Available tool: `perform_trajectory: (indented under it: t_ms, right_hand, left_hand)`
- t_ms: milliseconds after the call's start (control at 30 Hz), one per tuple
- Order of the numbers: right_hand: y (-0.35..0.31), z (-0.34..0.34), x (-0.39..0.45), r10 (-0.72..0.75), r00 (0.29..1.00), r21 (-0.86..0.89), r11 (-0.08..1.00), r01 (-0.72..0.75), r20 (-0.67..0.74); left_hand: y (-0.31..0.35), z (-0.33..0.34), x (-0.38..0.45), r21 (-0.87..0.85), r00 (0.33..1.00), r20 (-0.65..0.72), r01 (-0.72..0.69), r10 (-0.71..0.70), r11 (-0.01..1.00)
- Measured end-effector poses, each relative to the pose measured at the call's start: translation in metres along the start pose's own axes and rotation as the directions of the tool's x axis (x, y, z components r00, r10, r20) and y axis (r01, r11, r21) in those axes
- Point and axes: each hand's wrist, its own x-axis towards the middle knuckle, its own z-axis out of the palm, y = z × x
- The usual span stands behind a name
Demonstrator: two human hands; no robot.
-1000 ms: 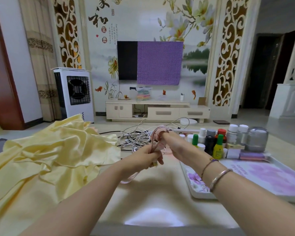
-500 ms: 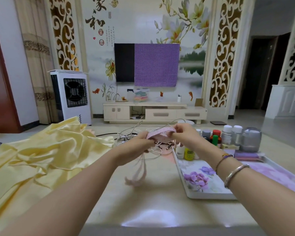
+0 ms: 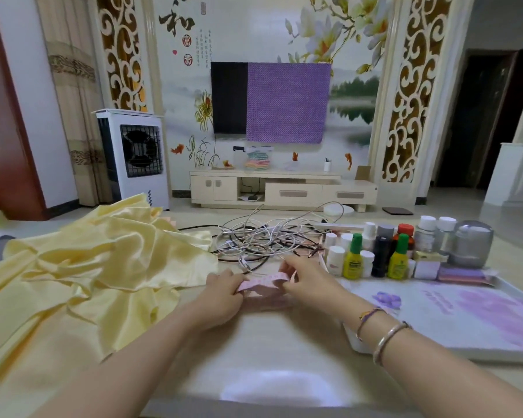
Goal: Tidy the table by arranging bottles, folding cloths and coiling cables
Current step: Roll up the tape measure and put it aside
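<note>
Pink and flat, the coiled cable [image 3: 261, 282] sits bundled between my two hands just above the table [image 3: 254, 351], in front of the tangle of cables [image 3: 263, 241]. My left hand [image 3: 224, 292] pinches one end of the bundle and my right hand [image 3: 303, 282] grips the other, fingers curled round it. I judge the coil to be nearly formed but not yet secured, so if either pinch slackens the springy loops could fan open. The yellow cloth [image 3: 82, 276] lies crumpled just beside my left hand; set down carelessly, the coil could catch in its folds. The bottles [image 3: 377, 251] crowd the tray [image 3: 435, 351] near my right hand, and a wide swing of that wrist could topple them.
</note>
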Motion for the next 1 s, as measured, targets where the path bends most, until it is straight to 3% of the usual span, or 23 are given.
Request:
perform_trajectory:
  t_ms: [133, 333, 433, 500, 633, 733, 900, 1000]
  right_hand:
    - [-0.010, 0.014, 0.008, -0.073, 0.997, -0.114, 0.991, 0.077, 0.036]
    - [-0.005, 0.015, 0.004, -0.021, 0.998, -0.149, 0.988, 0.029, 0.052]
    - [-0.001, 0.014, 0.004, -0.010, 0.999, -0.204, 0.979, 0.021, 0.051]
    - [0.001, 0.015, 0.005, -0.013, 0.999, -0.231, 0.973, 0.024, 0.050]
    - [-0.002, 0.015, 0.006, -0.026, 0.998, -0.320, 0.946, 0.044, 0.058]
    - [-0.005, 0.012, 0.002, -0.075, 0.994, -0.394, 0.914, 0.101, 0.080]
    - [-0.015, 0.004, -0.007, -0.280, 0.951, -0.250, 0.919, 0.306, 0.135]
    - [-0.019, 0.001, -0.014, -0.293, 0.919, -0.461, 0.799, 0.386, 0.263]
  left_hand:
    - [-0.018, -0.004, -0.009, 0.283, 0.996, -0.080, -0.014, 0.038, 0.959]
    - [-0.024, -0.003, -0.020, 0.568, 0.974, -0.042, -0.160, 0.222, 0.807]
    - [-0.024, -0.005, -0.018, 0.598, 0.946, 0.004, -0.262, 0.325, 0.757]
    - [-0.026, -0.006, -0.013, 0.672, 0.917, 0.025, -0.310, 0.398, 0.673]
    - [-0.019, -0.008, -0.015, 0.702, 0.889, 0.079, -0.371, 0.451, 0.608]
    - [-0.011, -0.010, -0.016, 0.713, 0.907, 0.130, -0.366, 0.400, 0.598]
    - [-0.010, -0.010, -0.013, 0.698, 0.917, 0.168, -0.369, 0.361, 0.613]
    - [-0.007, -0.011, -0.015, 0.700, 0.924, 0.192, -0.365, 0.331, 0.614]
